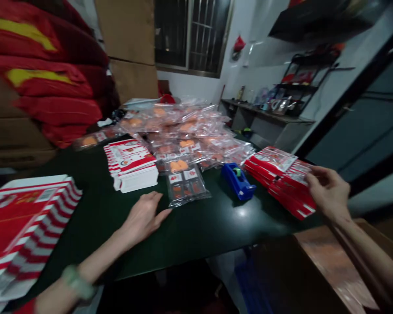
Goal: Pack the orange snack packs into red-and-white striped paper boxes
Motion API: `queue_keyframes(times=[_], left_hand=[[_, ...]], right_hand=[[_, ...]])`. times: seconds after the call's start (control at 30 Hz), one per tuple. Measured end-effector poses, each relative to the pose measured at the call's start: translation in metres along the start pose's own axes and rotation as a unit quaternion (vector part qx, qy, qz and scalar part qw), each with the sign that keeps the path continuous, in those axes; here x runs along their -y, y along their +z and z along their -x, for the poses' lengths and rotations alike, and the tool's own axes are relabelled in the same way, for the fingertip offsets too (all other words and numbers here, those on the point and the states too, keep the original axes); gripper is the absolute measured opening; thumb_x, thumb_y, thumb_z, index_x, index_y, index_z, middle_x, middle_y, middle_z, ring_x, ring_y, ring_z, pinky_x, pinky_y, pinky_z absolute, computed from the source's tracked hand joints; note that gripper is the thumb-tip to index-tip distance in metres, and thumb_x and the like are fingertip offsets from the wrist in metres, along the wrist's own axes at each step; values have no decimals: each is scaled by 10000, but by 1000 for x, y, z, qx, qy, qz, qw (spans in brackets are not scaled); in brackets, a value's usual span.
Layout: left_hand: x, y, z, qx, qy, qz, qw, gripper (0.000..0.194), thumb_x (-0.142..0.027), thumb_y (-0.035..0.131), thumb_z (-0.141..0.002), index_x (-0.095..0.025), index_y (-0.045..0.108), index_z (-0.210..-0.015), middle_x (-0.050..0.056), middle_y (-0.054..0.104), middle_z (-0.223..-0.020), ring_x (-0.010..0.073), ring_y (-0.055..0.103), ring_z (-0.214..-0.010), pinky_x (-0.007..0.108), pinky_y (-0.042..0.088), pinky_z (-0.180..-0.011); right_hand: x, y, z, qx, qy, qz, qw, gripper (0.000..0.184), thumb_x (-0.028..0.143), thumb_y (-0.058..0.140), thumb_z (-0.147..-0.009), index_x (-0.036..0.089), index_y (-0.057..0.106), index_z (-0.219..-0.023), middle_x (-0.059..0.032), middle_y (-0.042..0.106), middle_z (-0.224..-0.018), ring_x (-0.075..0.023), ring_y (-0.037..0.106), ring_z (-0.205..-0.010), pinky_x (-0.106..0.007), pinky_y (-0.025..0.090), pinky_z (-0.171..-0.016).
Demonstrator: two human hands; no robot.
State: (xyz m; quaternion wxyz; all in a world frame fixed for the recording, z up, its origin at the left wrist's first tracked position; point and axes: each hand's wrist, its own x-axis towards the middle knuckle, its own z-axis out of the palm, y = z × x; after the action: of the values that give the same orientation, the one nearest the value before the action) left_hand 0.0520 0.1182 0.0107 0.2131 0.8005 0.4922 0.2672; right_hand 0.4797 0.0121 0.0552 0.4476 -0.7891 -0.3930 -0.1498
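My left hand (144,218) lies open on the dark green table (196,231), fingers spread, just short of a clear plastic bag (185,185) holding orange and dark printed items. My right hand (327,189) pinches the edge of a stack of red-and-white printed cartons (280,181) at the table's right. Between my hands sits a blue tape dispenser (238,181). Left of the bag stands a smaller stack of red-and-white printed cards (131,165). Behind them spreads a heap of similar clear bags (180,126) with orange contents.
A tall stack of flat red-and-white cartons (22,231) lies at the near left. Folded red cloth (36,74) and cardboard boxes (127,43) rise behind. A cardboard box (334,270) stands below the table's right edge, and a cluttered wall shelf (265,111) sits beyond.
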Motion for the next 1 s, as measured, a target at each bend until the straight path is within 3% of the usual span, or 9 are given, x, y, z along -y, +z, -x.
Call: queue_keyframes(times=[0.1,0.13,0.23,0.33,0.43,0.53,0.63,0.73,1.0], left_hand=[[-3,14,-39,31,-115,-2,993,391,-441,667,-741,-106,645,-942,110,685,-830,251,664,-777,345,518,-691],[-3,20,-51,30,-147,-2,989,391,-426,646,-781,-83,629,-968,118,676,-846,239,657,-793,344,517,-710],[-4,37,-75,55,-212,13,976,322,-366,545,-900,-122,572,-1108,84,639,-1017,184,637,-854,362,539,-743],[-7,42,-73,98,-220,11,970,314,-324,554,-903,-149,549,-1165,84,602,-1127,194,623,-930,389,545,-780],[-10,24,-63,123,-185,-29,975,291,-322,564,-897,-144,571,-1127,77,614,-1103,192,625,-921,386,544,-780],[-3,-16,-68,94,-139,-108,980,260,-309,575,-888,-155,591,-1096,79,610,-1127,215,600,-1006,432,505,-870],[23,-60,-90,77,-124,-193,970,343,-307,574,-887,-150,539,-1190,109,538,-1256,254,552,-1108,479,472,-920],[54,-88,-116,144,-118,-249,951,326,-320,569,-892,-157,551,-1175,94,575,-1199,229,592,-1033,445,509,-866],[69,-96,-130,240,-72,-336,908,325,-325,567,-893,-154,554,-1169,92,580,-1189,226,596,-1021,439,514,-857]], right_hand=[[60,56,38,190,-30,-142,971,178,239,636,-787,206,672,-958,-31,679,-775,-140,616,-668,-257,489,-622],[81,78,49,287,42,-234,928,181,209,663,-748,195,674,-928,-16,662,-728,-134,594,-645,-249,471,-606],[134,141,68,365,99,-285,881,187,203,710,-668,173,639,-839,30,589,-577,-109,537,-524,-217,429,-498],[156,181,77,444,146,-292,834,168,245,710,-651,158,584,-720,39,532,-461,-108,485,-397,-221,381,-388],[147,186,79,515,163,-302,786,216,308,708,-651,155,580,-733,64,487,-404,-92,417,-312,-210,319,-324],[118,170,73,566,160,-302,750,306,335,766,-592,137,615,-771,54,520,-424,-75,409,-307,-189,285,-309],[90,155,65,592,172,-288,732,342,367,792,-585,133,630,-775,40,547,-447,-67,424,-319,-179,297,-312],[75,152,64,593,202,-273,731,397,395,809,-578,147,633,-833,48,561,-456,-61,429,-318,-170,302,-315],[59,161,69,586,211,-299,723,475,428,822,-567,142,637,-899,30,615,-529,-77,489,-363,-190,344,-346]])
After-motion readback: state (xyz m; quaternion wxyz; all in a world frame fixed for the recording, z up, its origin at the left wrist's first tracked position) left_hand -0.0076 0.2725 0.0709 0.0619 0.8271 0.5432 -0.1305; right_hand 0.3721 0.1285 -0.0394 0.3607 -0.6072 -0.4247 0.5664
